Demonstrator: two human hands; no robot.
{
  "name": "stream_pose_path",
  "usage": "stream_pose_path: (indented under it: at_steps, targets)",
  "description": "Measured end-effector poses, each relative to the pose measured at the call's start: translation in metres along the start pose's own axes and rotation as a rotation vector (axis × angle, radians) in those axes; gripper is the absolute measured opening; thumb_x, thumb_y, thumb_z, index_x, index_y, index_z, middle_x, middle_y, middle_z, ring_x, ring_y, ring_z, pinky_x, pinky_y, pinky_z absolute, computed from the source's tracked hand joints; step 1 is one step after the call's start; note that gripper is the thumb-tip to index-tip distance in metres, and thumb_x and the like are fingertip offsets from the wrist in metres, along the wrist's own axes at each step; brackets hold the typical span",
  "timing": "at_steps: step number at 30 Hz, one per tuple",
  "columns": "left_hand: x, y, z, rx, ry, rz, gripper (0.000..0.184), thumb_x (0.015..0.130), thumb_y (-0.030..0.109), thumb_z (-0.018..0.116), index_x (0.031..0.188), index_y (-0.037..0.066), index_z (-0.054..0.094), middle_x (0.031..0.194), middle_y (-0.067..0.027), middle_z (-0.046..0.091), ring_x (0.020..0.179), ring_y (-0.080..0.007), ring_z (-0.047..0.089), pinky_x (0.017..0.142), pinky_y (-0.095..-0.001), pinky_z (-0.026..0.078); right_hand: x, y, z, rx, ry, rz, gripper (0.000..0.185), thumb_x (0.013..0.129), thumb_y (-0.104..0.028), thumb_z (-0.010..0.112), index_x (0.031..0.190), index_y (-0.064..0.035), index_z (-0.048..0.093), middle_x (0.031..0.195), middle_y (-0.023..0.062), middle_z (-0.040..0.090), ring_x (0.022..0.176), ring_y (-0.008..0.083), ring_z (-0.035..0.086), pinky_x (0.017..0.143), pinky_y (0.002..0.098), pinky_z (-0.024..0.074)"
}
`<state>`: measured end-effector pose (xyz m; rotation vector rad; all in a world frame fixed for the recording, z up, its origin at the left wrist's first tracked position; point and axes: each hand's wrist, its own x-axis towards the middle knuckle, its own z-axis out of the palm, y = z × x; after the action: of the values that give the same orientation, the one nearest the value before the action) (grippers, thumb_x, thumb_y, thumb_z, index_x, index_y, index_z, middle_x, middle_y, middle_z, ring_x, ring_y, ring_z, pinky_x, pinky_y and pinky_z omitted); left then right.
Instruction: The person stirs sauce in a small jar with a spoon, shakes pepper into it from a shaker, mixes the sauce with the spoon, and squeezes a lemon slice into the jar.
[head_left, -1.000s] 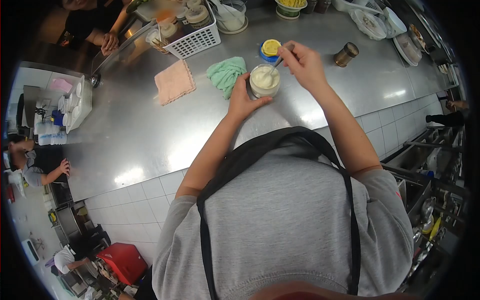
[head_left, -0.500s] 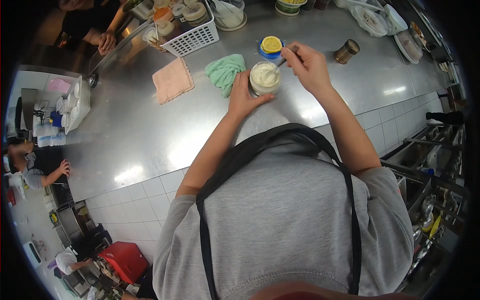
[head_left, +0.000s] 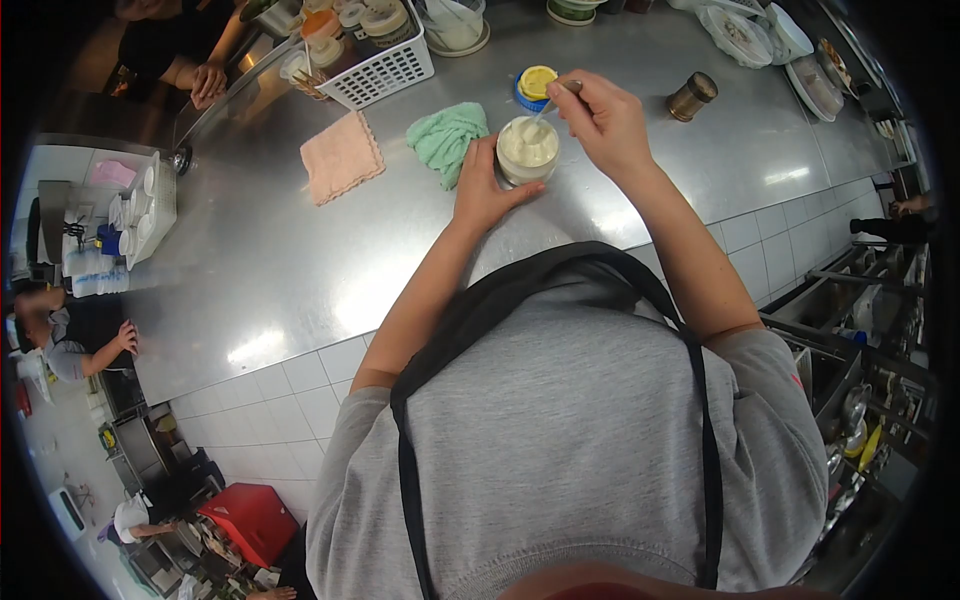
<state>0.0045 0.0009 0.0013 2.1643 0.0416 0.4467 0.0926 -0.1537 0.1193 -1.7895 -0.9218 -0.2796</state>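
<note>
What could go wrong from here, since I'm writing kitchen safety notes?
A brisk stir with the spoon in the right hand might push white cream over the rim of the jar.
The jar could slide on the smooth steel counter if the left hand loosens around it.
Any spill on that side might soil the green cloth close beside the left hand.

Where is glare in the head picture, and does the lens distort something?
Head view: white glare on the metal counter, strongest beside the left forearm; head view: corners black, the red box looking tilted, likely from the wide lens; head view: the jar reads clearly enough.
</note>
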Motion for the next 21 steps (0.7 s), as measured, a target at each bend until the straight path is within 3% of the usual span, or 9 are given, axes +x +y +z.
stream_pose_path:
  at_steps: [4,11,13,18,21]
  targets:
    - [0.0,0.0,0.0,-0.018,-0.002,0.007,0.082,0.056,0.036,0.085,0.119,0.002,0.046,0.111,-0.0149,0.05,0.106,-0.0324,0.049,0.09,-0.0397,0.042,-0.006,0.002,-0.003,-0.002,-0.138,-0.123,0.012,0.089,-0.011,0.059,0.09,0.0001,0.063,0.078,0.0044,0.059,0.057,0.0084,0.052,0.051,0.0221,0.0419]
    - [0.0,-0.003,0.0,0.005,0.011,0.027,0.082,0.056,0.036,0.085,0.119,0.001,0.046,0.111,-0.0154,0.05,0.105,-0.0325,0.05,0.089,-0.0395,0.042,-0.015,0.008,-0.037,0.056,-0.349,-0.134,0.012,0.089,-0.009,0.057,0.092,0.0009,0.064,0.08,0.0056,0.06,0.06,0.01,0.053,0.053,0.0227,0.0435]
    - [0.0,-0.003,0.001,-0.002,-0.001,0.027,0.083,0.056,0.036,0.085,0.119,0.0,0.046,0.112,-0.016,0.05,0.106,-0.033,0.05,0.09,-0.0393,0.042,-0.013,0.005,-0.048,0.144,-0.293,0.137,0.015,0.089,-0.014,0.058,0.093,-0.0013,0.064,0.083,0.0075,0.062,0.061,0.0161,0.058,0.057,0.0279,0.0464]
    - [0.001,-0.004,0.002,-0.012,0.001,0.024,0.084,0.056,0.037,0.085,0.12,-0.001,0.045,0.113,-0.0175,0.052,0.106,-0.0333,0.052,0.09,-0.0394,0.042,-0.013,0.022,-0.016,-0.012,-0.339,-0.032,0.015,0.09,-0.011,0.056,0.095,0.0007,0.063,0.08,0.0058,0.06,0.061,0.0102,0.054,0.054,0.0234,0.0443]
    - [0.0,-0.004,0.002,-0.078,-0.013,-0.005,0.085,0.056,0.037,0.085,0.12,-0.001,0.045,0.112,-0.0179,0.056,0.105,-0.0333,0.054,0.089,-0.0396,0.043,-0.011,0.024,-0.001,-0.017,-0.454,0.035,0.016,0.09,-0.015,0.057,0.094,0.0002,0.063,0.081,0.006,0.061,0.061,0.0106,0.054,0.054,0.0242,0.0444]
